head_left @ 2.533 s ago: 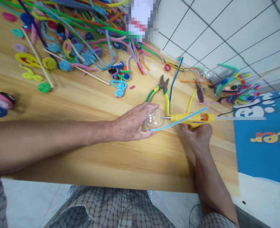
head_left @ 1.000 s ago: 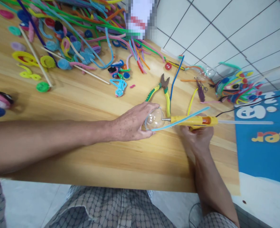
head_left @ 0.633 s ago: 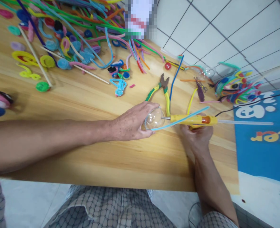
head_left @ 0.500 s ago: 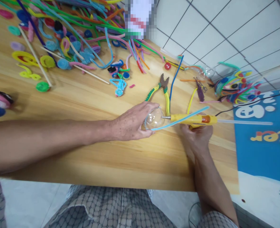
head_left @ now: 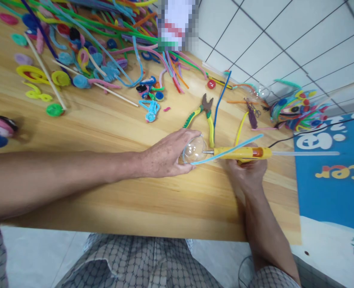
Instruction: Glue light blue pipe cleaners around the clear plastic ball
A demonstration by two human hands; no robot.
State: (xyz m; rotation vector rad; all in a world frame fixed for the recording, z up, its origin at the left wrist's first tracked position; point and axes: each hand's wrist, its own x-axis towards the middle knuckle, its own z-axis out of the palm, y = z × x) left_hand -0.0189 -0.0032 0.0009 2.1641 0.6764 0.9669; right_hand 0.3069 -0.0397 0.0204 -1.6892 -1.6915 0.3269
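Note:
My left hand (head_left: pixel 177 154) grips a clear plastic ball (head_left: pixel 195 149), thumb and fingers curved round its left side. A light blue pipe cleaner (head_left: pixel 228 151) runs from the ball's lower edge up to the right, passing in front of the glue gun. Wrapped round the handle of a yellow hot glue gun (head_left: pixel 243 153), my right hand (head_left: pixel 249 170) keeps its metal nozzle at the ball's right side; whether the tip touches is unclear. A clear glue stick (head_left: pixel 306 153) sticks out of the gun's back. Just beyond the ball lie pliers (head_left: pixel 207 105) with green and yellow handles.
Pipe cleaners (head_left: pixel 99 24) and coiled fuzzy pieces (head_left: pixel 61 78) crowd the table's far left. A colourful pipe cleaner figure (head_left: pixel 298 110) lies at the right by the tiled wall (head_left: pixel 273 36). The gun's black cord (head_left: pixel 321 129) trails right over a blue printed sheet (head_left: pixel 330 192).
The glue gun in my right hand has shifted slightly left, its nozzle nearer the ball's middle. My left hand and the ball stay in place.

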